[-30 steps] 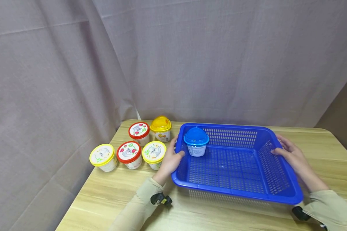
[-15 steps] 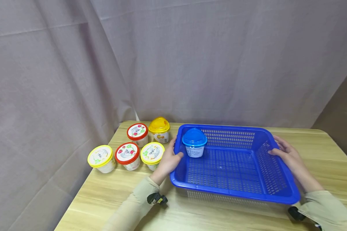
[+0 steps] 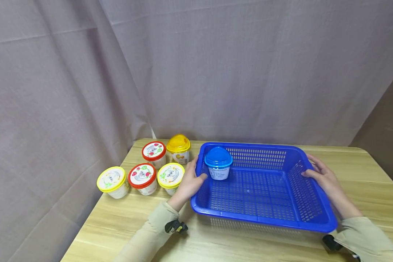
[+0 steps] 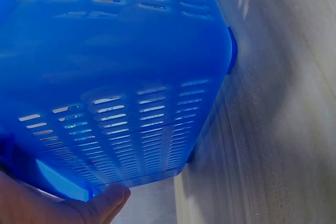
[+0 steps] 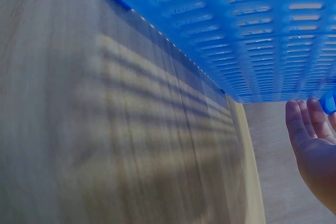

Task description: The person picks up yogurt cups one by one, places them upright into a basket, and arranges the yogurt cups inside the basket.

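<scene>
A blue plastic basket (image 3: 258, 218) with slotted walls is between my two hands on the wooden table. At its left end my left hand (image 3: 189, 185) grips the rim, thumb over the top edge. My right hand (image 3: 325, 182) holds the opposite end the same way, thumb inside and fingers outside. Inside the basket, in the back left corner, a white cup with a blue domed lid (image 3: 218, 162) stands upright. Up close, the left wrist view shows the slotted basket wall (image 4: 126, 51) with my thumb at its rim. Fingers of the right hand (image 5: 315, 150) lie against the rim in the right wrist view.
Left of the basket stand several lidded cups: a yellow domed one (image 3: 178, 149), two red-lidded ones (image 3: 142, 178) and two flat yellow-lidded ones (image 3: 112, 182). One yellow-lidded cup (image 3: 171, 176) is close beside my left hand. A grey curtain (image 3: 216, 72) hangs behind the table (image 3: 134, 214).
The whole head view has drifted slightly, with everything a little further left and down. Both hands keep their hold on the basket, and the cups stand as before.
</scene>
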{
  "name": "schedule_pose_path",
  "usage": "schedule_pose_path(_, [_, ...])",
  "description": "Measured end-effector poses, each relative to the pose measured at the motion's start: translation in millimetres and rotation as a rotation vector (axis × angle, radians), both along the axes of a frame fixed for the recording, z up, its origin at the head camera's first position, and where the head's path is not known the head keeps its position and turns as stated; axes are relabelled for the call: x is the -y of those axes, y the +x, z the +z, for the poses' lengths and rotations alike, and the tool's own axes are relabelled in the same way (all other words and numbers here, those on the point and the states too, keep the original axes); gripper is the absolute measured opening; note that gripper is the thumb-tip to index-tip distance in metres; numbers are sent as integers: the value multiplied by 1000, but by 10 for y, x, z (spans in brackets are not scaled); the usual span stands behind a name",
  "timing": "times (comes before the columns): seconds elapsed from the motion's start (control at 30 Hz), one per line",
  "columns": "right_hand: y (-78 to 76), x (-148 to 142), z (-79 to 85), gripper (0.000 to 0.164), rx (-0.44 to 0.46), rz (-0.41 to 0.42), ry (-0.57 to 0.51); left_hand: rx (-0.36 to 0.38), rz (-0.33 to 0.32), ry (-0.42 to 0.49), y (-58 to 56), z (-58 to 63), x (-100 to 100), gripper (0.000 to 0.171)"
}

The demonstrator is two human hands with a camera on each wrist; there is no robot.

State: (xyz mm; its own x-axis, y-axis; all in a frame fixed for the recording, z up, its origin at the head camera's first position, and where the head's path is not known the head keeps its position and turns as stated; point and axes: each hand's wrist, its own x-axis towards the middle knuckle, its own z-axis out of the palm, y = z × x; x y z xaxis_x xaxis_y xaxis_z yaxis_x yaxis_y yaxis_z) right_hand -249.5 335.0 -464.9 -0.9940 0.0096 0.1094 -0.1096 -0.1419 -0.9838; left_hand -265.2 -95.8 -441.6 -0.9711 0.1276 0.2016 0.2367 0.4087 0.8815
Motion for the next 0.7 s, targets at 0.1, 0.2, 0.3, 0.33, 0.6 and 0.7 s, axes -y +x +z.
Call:
schedule_pose_path(0.1, [4, 1, 0, 56, 5, -1, 3, -6, -1, -1, 9, 11, 0, 80])
schedule_pose_path(0.2, [7, 2, 3, 56, 10, -2, 11, -8, -2, -2, 20, 24, 1, 79])
schedule_pose_path(0.3, [9, 1, 8, 57, 11, -2, 20, -14, -6, 2, 22, 33, 5, 79])
schedule_pose_path(0.33, [10, 1, 9, 57, 12, -1, 19, -18, -8, 7, 21, 35, 6, 78])
schedule_pose_path(0.6, [9, -2, 6, 57, 4, 7, 1, -56, -30, 30, -30, 87, 72, 74])
schedule_pose_path(0.7, [4, -1, -2, 57, 4, 10, -10, -61, -40, 60, -50, 176, 117, 74])
